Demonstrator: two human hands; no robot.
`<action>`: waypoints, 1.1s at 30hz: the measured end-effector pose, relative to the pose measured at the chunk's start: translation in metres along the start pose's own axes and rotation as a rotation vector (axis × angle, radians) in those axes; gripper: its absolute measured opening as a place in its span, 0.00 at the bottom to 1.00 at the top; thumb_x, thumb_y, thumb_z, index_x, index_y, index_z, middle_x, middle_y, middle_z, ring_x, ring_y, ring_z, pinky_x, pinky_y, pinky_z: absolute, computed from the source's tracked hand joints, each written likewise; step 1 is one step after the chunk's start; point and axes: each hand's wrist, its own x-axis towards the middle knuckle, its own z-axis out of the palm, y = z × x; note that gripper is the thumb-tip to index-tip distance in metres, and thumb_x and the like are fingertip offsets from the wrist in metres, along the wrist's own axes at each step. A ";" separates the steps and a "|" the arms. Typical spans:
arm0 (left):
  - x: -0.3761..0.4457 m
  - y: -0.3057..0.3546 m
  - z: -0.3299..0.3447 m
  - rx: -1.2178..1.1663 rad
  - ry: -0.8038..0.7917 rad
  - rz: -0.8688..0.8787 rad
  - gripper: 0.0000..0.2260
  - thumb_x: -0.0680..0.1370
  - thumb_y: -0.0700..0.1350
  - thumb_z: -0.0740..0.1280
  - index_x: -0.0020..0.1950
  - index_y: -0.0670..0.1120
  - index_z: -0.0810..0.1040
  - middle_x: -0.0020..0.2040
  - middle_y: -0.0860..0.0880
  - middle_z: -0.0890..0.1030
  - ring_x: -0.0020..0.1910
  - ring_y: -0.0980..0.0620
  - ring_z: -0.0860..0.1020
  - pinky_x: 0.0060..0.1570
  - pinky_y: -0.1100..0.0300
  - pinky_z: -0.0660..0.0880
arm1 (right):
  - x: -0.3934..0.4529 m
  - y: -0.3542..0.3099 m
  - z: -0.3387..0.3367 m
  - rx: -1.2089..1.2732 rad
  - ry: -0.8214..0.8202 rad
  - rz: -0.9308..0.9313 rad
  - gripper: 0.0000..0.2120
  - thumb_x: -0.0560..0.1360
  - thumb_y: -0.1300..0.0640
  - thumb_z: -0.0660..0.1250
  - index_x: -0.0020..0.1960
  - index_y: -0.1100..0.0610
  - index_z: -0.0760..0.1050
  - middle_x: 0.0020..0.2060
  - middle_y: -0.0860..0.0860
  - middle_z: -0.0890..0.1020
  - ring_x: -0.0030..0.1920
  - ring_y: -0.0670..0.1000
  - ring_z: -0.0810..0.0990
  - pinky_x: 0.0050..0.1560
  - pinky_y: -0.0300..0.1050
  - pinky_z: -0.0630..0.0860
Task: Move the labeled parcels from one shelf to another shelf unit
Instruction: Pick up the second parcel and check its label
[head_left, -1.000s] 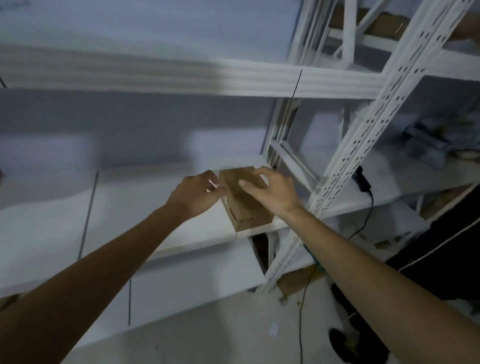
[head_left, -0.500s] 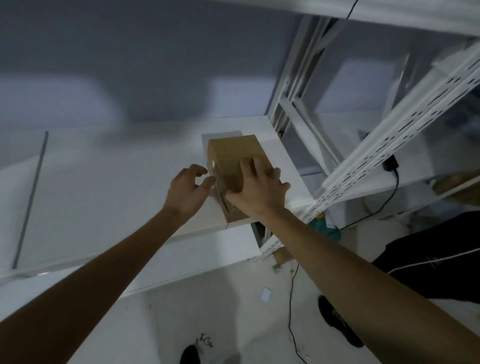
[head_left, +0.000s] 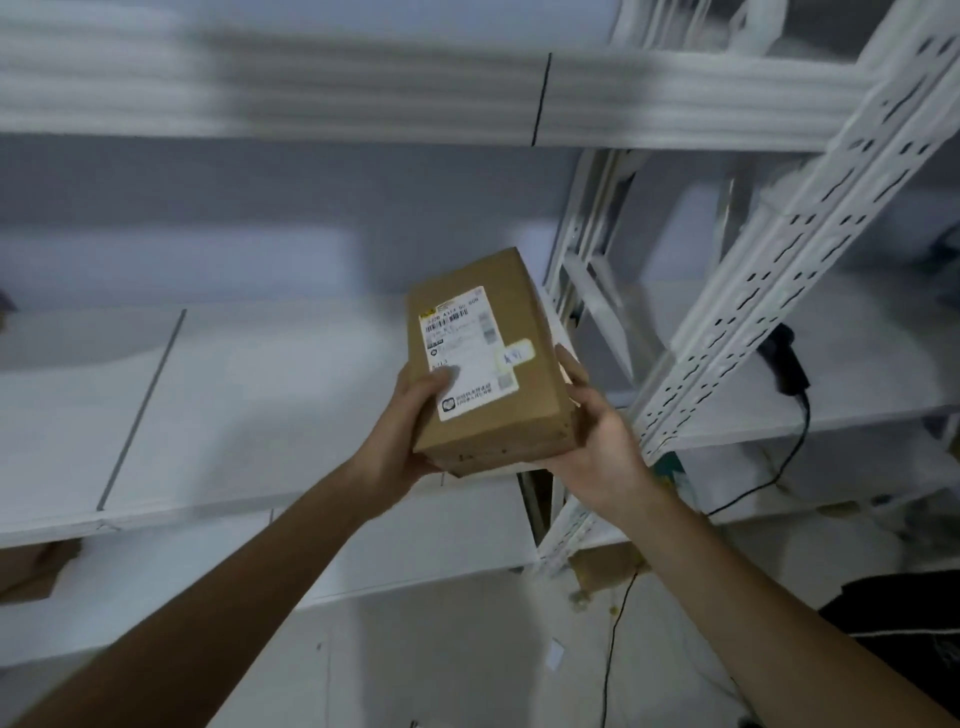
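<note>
A brown cardboard parcel (head_left: 524, 405) with a white shipping label on its upper face is held in the air in front of the white shelf board (head_left: 249, 415). My left hand (head_left: 410, 431) grips its left side, thumb pressed on the label. My right hand (head_left: 597, 436) cups its right side and bottom corner. The parcel is tilted, label toward me, and sits just above the front edge of the shelf.
A white perforated upright (head_left: 779, 270) of the shelf unit runs diagonally to the right of the parcel. A black plug and cable (head_left: 789, 374) hang on the neighbouring shelf at right. Another cardboard box (head_left: 31, 571) sits on a lower shelf at far left.
The parcel lay flat on the shelf under my hands; now both hands have lifted it off the shelf and turned it so its label faces me.
</note>
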 end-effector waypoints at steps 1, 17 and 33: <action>-0.006 -0.003 0.009 -0.003 0.018 0.036 0.30 0.78 0.57 0.71 0.79 0.59 0.66 0.66 0.48 0.86 0.55 0.45 0.88 0.43 0.44 0.85 | -0.005 -0.002 -0.003 -0.073 -0.013 -0.056 0.23 0.85 0.55 0.61 0.79 0.43 0.73 0.71 0.56 0.83 0.71 0.61 0.82 0.65 0.63 0.81; -0.113 0.023 0.090 0.226 0.112 0.533 0.31 0.79 0.52 0.73 0.81 0.63 0.67 0.71 0.53 0.82 0.69 0.48 0.83 0.69 0.44 0.79 | -0.123 -0.049 0.009 -0.526 -0.188 -0.599 0.27 0.83 0.49 0.68 0.81 0.47 0.71 0.68 0.47 0.86 0.67 0.51 0.86 0.63 0.51 0.85; -0.223 0.180 0.090 0.619 0.201 1.131 0.38 0.76 0.57 0.70 0.82 0.61 0.55 0.79 0.65 0.67 0.78 0.62 0.70 0.69 0.59 0.78 | -0.170 -0.122 0.198 -0.242 -0.303 -0.857 0.13 0.84 0.57 0.67 0.62 0.46 0.87 0.57 0.49 0.91 0.58 0.51 0.89 0.54 0.48 0.85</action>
